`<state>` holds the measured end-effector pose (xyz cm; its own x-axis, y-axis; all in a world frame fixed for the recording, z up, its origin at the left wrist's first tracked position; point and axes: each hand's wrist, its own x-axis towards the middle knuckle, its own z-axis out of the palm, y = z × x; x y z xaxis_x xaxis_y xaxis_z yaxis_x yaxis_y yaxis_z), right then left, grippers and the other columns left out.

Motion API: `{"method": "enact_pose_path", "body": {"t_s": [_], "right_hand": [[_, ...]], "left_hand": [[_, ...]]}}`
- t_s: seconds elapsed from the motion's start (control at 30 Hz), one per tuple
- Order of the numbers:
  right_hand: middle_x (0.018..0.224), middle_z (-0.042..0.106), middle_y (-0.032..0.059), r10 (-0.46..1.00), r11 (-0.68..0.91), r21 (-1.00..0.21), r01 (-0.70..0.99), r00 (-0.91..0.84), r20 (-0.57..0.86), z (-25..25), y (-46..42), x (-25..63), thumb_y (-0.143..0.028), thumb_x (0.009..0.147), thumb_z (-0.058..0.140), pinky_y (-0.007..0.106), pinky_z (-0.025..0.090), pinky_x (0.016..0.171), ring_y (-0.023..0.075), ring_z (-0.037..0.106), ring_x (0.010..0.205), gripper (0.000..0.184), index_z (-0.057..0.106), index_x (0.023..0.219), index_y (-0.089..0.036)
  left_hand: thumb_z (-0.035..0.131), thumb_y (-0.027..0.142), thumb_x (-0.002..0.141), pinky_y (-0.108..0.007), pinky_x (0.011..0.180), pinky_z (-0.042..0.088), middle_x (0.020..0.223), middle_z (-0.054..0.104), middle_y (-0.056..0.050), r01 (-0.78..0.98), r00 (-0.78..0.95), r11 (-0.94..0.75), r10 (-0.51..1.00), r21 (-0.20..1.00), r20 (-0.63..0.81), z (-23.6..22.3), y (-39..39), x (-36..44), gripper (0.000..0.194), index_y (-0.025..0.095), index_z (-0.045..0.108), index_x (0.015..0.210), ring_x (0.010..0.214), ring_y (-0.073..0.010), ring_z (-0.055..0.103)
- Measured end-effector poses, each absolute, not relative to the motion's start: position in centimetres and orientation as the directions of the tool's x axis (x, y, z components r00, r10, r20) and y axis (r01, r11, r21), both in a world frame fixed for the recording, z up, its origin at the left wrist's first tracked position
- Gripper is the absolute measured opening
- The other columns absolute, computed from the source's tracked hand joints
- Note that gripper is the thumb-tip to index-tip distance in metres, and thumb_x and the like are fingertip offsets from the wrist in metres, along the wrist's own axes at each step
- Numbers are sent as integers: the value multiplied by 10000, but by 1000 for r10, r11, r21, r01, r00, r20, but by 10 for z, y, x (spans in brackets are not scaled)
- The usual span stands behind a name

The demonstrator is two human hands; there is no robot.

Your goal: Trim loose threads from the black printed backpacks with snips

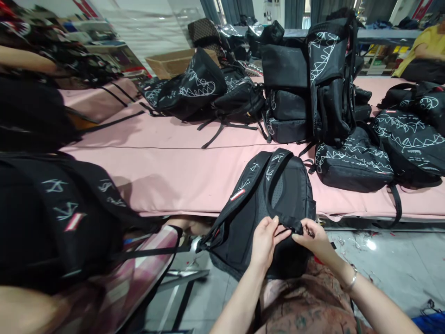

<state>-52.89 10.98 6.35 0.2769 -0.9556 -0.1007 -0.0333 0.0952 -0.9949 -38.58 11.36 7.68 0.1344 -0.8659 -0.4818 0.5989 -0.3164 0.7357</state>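
Observation:
A black backpack [239,236] leans against the edge of the pink table, its padded back and shoulder straps facing me. White scribble marks and a red-and-white label show on one strap. The lower end of the right-hand shoulder strap [278,185] is between my two hands. My left hand [267,241] pinches this strap end from the left. At its other side, by the buckle, my right hand [313,236] has thumb and fingers closed on the strap. The fingertips partly cover the buckle, so its detail is hidden.
The pink padded table [167,171] runs across in front. Stacked black backpacks [288,111] stand at its back, with more bags [354,162] to the right. At left, a co-worker in a checked garment [149,264] has another black backpack [52,222]. A cardboard box [167,65] sits behind.

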Motion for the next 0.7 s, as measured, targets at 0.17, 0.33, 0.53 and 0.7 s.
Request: {"method": "enact_pose_path", "body": {"t_s": [0.17, 0.33, 0.53, 0.7], "right_hand": [[544, 327, -56, -981, 41, -984, -174, 179, -72, 67, 111, -522, -248, 690, 579, 178, 285, 473, 72, 288, 503, 147, 470, 643, -160], [641, 464, -22, -975, -119, -966, -229, 212, 70, 56, 116, -519, -209, 717, 519, 186, 292, 473, 82, 358, 530, 50, 516, 709, -159], [606, 458, -22, -943, -224, -942, -250, 299, 145, 54, 116, -528, -119, 652, 453, 215, 292, 527, 101, 390, 568, 62, 495, 657, -164], [630, 478, -16, -935, -259, -936, -240, 305, 180, 60, 118, -532, -124, 677, 466, 212, 309, 526, 102, 412, 575, 55, 504, 675, -164]], "left_hand": [[718, 199, 641, -166, 634, 432, 812, 564, -11, 21, 510, -16, -860, 1000, -24, 89, 126, -386, 261, 192, 613, 880, 663, -87, 523], [695, 250, 667, -208, 669, 380, 725, 617, -45, -227, 177, -58, -984, 972, -17, 96, 129, -381, 42, 215, 702, 690, 695, -157, 523], [674, 276, 684, -209, 661, 341, 662, 580, -50, -86, 30, -100, -995, 991, -98, 89, 120, -378, 118, 194, 681, 599, 696, -155, 484], [684, 429, 641, -199, 494, 255, 516, 360, 23, 344, 102, -280, -938, 896, -332, 81, 122, -394, 367, 140, 493, 519, 504, -81, 294]]}}
